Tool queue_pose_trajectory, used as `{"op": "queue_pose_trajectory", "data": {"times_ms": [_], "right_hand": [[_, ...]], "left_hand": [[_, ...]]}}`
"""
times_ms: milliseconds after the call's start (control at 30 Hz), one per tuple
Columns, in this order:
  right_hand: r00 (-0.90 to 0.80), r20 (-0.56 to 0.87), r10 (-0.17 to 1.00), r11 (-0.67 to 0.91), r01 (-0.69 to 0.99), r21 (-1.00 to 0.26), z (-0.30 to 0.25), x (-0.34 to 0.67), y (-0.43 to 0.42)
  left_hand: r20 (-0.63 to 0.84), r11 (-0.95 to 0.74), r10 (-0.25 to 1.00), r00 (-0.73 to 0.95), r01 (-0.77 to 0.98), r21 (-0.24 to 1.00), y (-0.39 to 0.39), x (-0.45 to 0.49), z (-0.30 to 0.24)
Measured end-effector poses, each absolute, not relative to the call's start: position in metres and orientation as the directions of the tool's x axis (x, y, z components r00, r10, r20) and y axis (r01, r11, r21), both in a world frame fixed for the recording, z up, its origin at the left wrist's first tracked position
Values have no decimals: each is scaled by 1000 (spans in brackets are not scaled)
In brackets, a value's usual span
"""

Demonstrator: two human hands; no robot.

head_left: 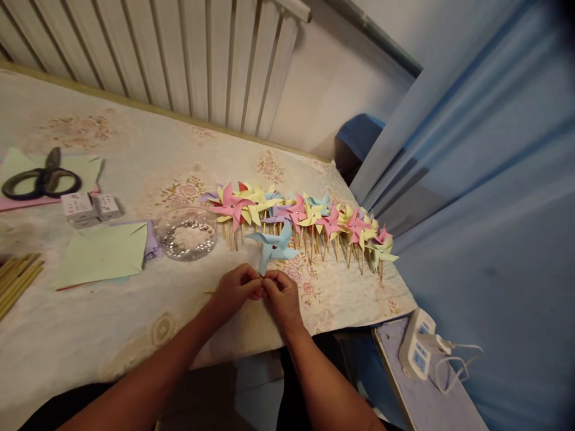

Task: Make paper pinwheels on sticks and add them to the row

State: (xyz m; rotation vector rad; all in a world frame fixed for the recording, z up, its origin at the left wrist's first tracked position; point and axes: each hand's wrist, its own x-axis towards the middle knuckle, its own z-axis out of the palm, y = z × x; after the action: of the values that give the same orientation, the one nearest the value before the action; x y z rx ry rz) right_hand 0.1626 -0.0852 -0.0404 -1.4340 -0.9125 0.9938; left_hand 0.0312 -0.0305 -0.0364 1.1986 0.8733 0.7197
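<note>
My left hand point(236, 290) and my right hand point(283, 296) meet fingertip to fingertip near the table's front edge, both closed in a pinch. Whatever is between the fingers is too small or hidden to make out. Just beyond the fingertips is a light blue paper pinwheel point(275, 246) with a small dark red dot at its centre; its lowest blade reaches down to my fingers. A thin stick end point(209, 292) shows at the left of my left hand. Behind, a long row of finished pinwheels point(296, 212) in pink, yellow, purple and blue lies on wooden sticks.
To the left are a round clear dish point(188, 234) of small shiny pieces, light green paper sheets point(105, 254), small white boxes point(78, 206), black-handled scissors point(42, 181) and wooden sticks point(18, 278). A white power strip point(417, 344) and blue curtain point(485, 227) are at right.
</note>
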Motion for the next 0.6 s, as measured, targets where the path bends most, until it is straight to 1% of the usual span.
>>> {"op": "queue_pose_trajectory", "data": {"times_ms": [100,233,333,600], "right_hand": [[341,-119,933,-113,-39,-993,-41,162,-84],[344,-88,935,-81,-35,-996,-44,164,-82],[343,-78,936,-72,-30,-997,-48,165,-82],[321,-65,945,-61,-20,-998,-45,166,-82]], "left_hand": [[-194,229,846,497,-8,973,-32,32,-34],[-218,248,840,496,5,969,-34,32,-28],[-217,233,848,484,27,972,-36,32,-26],[-110,24,875,471,185,982,-34,28,-30]]}}
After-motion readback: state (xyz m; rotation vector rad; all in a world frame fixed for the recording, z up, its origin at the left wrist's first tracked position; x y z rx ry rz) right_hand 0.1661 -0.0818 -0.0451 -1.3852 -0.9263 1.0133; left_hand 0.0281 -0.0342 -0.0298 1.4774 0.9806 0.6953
